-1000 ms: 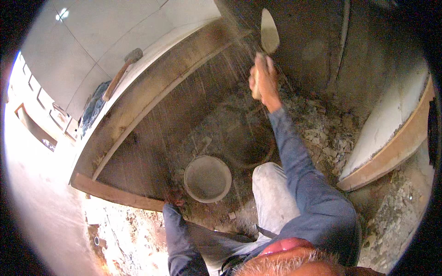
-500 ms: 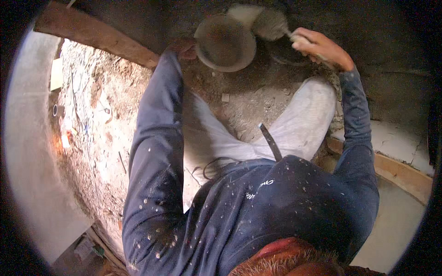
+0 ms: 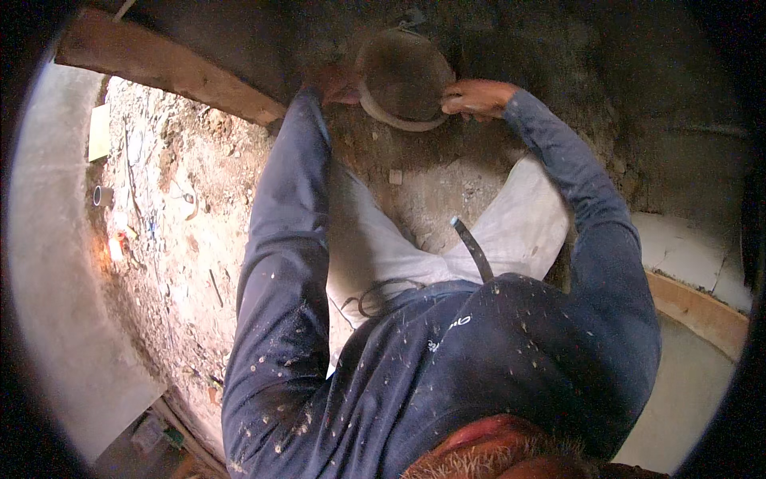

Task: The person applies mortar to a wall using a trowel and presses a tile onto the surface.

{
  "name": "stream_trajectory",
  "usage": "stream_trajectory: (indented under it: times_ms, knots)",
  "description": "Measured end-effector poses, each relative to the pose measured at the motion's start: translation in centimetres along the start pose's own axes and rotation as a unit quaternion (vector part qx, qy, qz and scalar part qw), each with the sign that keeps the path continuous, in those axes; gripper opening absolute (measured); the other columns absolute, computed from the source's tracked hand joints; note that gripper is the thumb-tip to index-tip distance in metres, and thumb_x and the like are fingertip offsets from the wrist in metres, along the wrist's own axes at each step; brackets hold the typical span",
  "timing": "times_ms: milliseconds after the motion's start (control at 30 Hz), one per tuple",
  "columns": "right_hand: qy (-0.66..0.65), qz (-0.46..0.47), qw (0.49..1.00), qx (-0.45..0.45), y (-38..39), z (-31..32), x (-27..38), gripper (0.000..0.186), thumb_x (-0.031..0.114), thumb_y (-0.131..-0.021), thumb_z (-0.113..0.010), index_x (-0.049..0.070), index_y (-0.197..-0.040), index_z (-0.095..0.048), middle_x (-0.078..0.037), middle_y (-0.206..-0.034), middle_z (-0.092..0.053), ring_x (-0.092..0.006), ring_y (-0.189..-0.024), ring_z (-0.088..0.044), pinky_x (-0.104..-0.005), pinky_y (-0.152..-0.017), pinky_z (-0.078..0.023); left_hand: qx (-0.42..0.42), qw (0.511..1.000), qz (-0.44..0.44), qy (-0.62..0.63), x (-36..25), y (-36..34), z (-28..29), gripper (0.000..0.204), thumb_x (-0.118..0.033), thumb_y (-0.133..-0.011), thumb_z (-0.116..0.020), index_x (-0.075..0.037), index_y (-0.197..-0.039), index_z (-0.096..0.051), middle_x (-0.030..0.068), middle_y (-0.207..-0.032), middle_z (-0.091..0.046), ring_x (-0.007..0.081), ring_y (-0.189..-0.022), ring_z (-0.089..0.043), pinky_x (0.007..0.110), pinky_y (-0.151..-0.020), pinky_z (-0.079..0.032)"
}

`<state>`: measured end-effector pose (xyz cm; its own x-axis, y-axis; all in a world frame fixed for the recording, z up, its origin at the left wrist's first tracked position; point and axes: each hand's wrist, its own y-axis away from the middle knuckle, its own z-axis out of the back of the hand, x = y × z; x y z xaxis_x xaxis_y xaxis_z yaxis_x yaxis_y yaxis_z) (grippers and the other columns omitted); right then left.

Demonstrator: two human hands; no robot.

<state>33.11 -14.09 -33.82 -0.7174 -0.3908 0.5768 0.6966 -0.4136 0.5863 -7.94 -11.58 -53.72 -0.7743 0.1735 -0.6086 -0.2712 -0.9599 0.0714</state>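
A round, dusty shallow pan (image 3: 403,76) lies in shade at the top middle of the head view. My left hand (image 3: 333,84) grips its left rim, dimly seen. My right hand (image 3: 475,100) holds the right rim with bent fingers. A small metal piece (image 3: 408,20), too dim to name, shows just beyond the far rim. My knees in pale, dusty trousers (image 3: 527,199) are spread below the pan, and a dark strap (image 3: 471,247) with a light tip sticks up at my waist.
A rough wooden board (image 3: 167,68) crosses the upper left. Rubble-strewn ground (image 3: 175,239) with a short pipe (image 3: 102,195) and small scraps lies at my left, beside a concrete strip (image 3: 56,263). A curved board-edged white slab (image 3: 694,295) runs at my right.
My view has tipped down. My right hand, earlier raised with a trowel, then over the pans with it, has let it go and moved onto the pan's rim. The pan has shifted slightly right.
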Motion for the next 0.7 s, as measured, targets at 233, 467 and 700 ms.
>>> stream_trajectory:
  times_ms: [233,467,700]
  knots:
    - [-0.317,-0.094,0.943,-0.042,5.7,-0.4,-2.4,0.049,0.052,-0.098,-0.053,0.010,-0.122,-0.059,0.003,-0.064,-0.046,-0.0070,-0.046,-0.041,-0.0230,-0.038,-0.038,-0.073,0.979,0.142,0.130,-3.8,3.8,-0.2,0.044,-0.046,-0.092,-0.063,-0.010,-0.117,-0.065,0.0130,-0.101,-0.069,0.0303,-0.090,-0.066,0.042,-0.082,-0.056]
    - [-0.623,0.158,0.751,-0.151,9.6,-1.7,-2.4,0.039,0.039,-0.104,-0.045,0.006,-0.124,-0.053,-0.004,-0.079,-0.054,-0.0102,-0.056,-0.052,-0.0259,-0.042,-0.046,0.094,0.912,0.261,0.301,0.2,6.6,0.1,0.045,-0.046,-0.092,-0.063,-0.008,-0.116,-0.064,0.0124,-0.095,-0.068,0.0284,-0.084,-0.065,0.041,-0.077,-0.058]
    - [-0.618,0.283,0.543,-0.492,19.1,0.6,-3.6,0.045,0.043,-0.102,-0.047,0.005,-0.126,-0.052,-0.006,-0.084,-0.055,-0.0110,-0.057,-0.053,-0.0263,-0.045,-0.046,0.206,0.815,0.362,0.404,2.1,6.6,1.0,0.046,-0.047,-0.093,-0.063,-0.007,-0.115,-0.063,0.0118,-0.090,-0.067,0.0264,-0.078,-0.065,0.040,-0.073,-0.060]
